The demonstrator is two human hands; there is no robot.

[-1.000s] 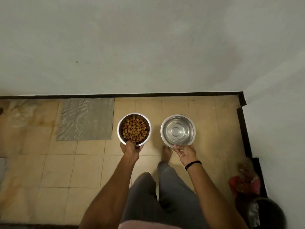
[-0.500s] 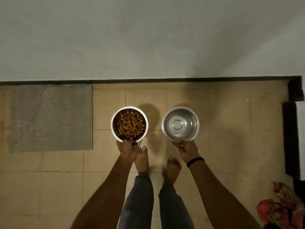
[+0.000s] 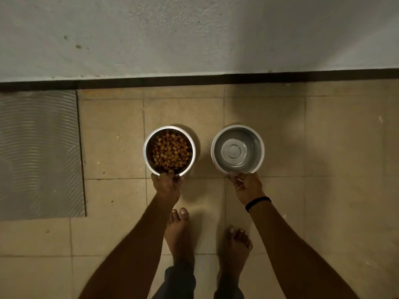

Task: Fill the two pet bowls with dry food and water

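Plainly, the food bowl (image 3: 148,153) holds brown kibble (image 3: 171,151); the water bowl (image 3: 257,148) gleams.

Nothing can be read here. The food bowl (image 3: 145,151), the water bowl (image 3: 257,147), the wall (image 3: 194,35) and the mat (image 3: 38,154) show no legible text, label, brand, number or sign.
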